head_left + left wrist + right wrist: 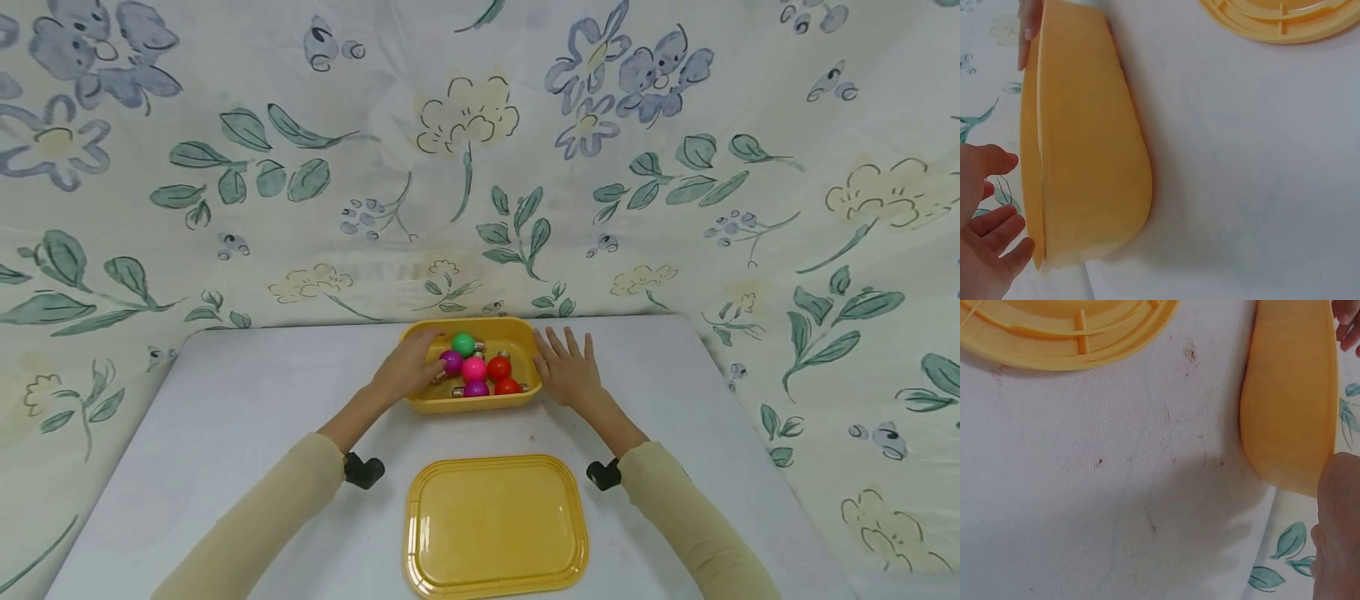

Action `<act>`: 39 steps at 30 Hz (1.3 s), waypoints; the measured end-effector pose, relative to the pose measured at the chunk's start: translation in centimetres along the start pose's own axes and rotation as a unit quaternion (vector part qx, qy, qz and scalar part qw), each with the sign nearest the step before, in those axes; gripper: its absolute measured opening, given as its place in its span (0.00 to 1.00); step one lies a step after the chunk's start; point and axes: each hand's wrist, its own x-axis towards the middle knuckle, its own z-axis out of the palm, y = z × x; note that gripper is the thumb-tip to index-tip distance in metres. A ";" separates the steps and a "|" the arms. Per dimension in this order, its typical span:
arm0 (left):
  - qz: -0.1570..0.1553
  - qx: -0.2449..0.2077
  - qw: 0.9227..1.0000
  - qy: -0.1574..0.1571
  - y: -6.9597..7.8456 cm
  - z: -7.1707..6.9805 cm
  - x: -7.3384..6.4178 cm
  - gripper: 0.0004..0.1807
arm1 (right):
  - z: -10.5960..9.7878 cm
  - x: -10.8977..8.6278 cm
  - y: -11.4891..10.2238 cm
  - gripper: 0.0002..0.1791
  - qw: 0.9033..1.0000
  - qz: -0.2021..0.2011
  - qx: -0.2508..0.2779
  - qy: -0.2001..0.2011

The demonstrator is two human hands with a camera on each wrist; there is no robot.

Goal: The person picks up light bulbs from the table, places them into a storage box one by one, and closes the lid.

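Note:
A yellow plastic box [465,405] stands near the back edge of the table. Inside lie several small round light bulbs with metal screw bases, among them a green bulb [462,344], a pink bulb [474,369], a red bulb [498,367] and a purple bulb [452,362]. My left hand [405,365] reaches over the box's left end, fingers loosely bent and thumb above the inside; the left wrist view shows these fingers [1004,228] by the rim, pinching nothing. At the right end, my right hand [568,371] lies against the box with its fingers spread.
In front of the box, a yellow rectangular lid [495,525] lies on the white table [285,383]. A floral cloth [450,192] hangs behind the table and along its sides. Dark straps [363,471] sit at both wrists.

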 end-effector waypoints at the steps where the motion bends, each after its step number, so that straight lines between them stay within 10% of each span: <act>1: 0.001 0.002 1.000 0.001 0.1 -0.1 -0.1 0.29 | 0.0 0.0 0.0 0.32 1.000 0.000 0.001 -0.001; 29: 0.032 0.020 0.998 0.053 -0.3 -3.1 -5.0 0.32 | 0.1 -0.5 0.0 0.33 0.998 -0.002 0.055 0.040; 39: 0.006 0.004 0.998 0.061 0.1 -2.5 -7.9 0.31 | 0.6 -3.0 0.6 0.27 0.973 0.021 0.182 0.140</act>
